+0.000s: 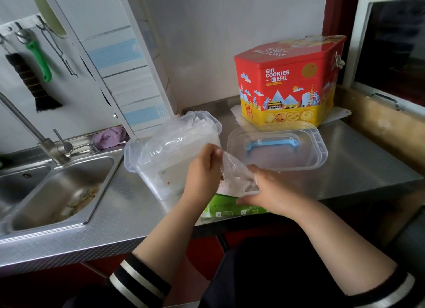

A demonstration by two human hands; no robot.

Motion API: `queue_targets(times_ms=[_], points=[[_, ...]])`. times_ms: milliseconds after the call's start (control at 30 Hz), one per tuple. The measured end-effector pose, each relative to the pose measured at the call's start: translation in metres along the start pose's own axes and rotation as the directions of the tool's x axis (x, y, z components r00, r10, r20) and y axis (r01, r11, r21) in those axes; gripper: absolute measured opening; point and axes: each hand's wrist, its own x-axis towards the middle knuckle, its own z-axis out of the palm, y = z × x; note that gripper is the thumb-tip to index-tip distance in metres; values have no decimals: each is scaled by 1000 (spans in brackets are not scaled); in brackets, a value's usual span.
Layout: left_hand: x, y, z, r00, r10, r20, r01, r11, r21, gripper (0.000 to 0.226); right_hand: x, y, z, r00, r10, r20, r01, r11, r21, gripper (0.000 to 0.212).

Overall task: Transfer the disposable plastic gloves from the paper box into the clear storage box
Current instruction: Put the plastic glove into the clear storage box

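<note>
A green paper box (pixel 226 206) lies at the front edge of the steel counter, mostly hidden under my hands. My left hand (pixel 202 169) pinches the top of a thin clear plastic glove (pixel 234 172) stretched up from the box. My right hand (pixel 264 190) rests on the box and holds the glove's lower end. Just left of my hands stands the clear storage box (pixel 161 167), without its lid, with several crumpled clear gloves (pixel 179 132) piled above its rim.
The storage box's clear lid (pixel 317 151) with a blue handle lies upside down to the right. Behind it stands a red and yellow cookie tin (pixel 289 82). A steel sink (pixel 59 190) with a tap is at the left. A purple cloth (pixel 110 136) lies by the wall.
</note>
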Motion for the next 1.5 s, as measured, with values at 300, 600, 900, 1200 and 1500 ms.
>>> queue_targets(times_ms=[300,600,900,1200,1500], points=[[66,45,-100,968,82,-235,-95,995,-43,16,0,3,5,998,-14,-65,12,1000,-26,68],[99,30,-159,899,284,-334,-111,884,454,15,4,2,9,994,-56,-90,50,996,-71,60],[94,-58,-115,966,-150,212,-26,759,651,33,5,0,9,998,-45,-52,40,994,-102,60],[103,-39,-131,980,71,188,-154,866,476,22,6,-1,6,999,-48,-4,48,991,124,65],[93,-50,-151,993,-90,75,54,921,386,36,40,-76,-23,909,-204,-363,315,907,280,17]])
